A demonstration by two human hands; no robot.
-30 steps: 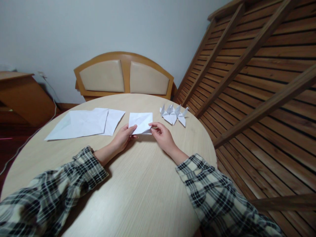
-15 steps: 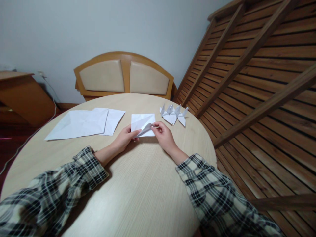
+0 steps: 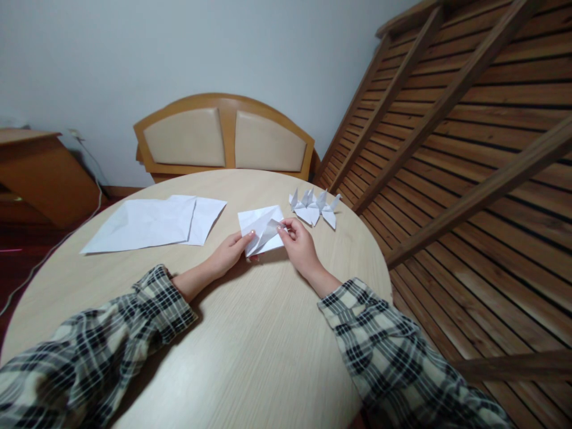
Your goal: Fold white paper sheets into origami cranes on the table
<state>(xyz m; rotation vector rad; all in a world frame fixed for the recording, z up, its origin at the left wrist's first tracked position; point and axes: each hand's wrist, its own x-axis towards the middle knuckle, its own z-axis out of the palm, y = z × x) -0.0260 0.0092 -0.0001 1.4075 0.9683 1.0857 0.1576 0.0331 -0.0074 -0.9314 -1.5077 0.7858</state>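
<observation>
A folded square of white paper (image 3: 261, 221) is held just above the table, tilted slightly, with a flap lifted along its diagonal. My left hand (image 3: 233, 249) pinches its left side, thumb on top and fingers underneath. On the other side, my right hand (image 3: 295, 240) grips the raised flap between thumb and fingertips. Beyond my right hand, several white paper cranes (image 3: 315, 207) stand together in a row near the table's edge. To the left of my left hand lie white paper sheets (image 3: 147, 223), overlapping and creased.
The round, pale wooden table (image 3: 250, 333) carries all the paper. Behind it stands a wooden headboard (image 3: 230, 128) with cream panels against the wall. A slatted wooden frame (image 3: 447, 149) leans along the right side. At far left are a brown desk (image 3: 44, 173) and a cable (image 3: 58, 241).
The paper has turned slightly, its near left corner coming toward me. My right hand has lifted the flap further open. The cranes and the loose sheets have stayed put.
</observation>
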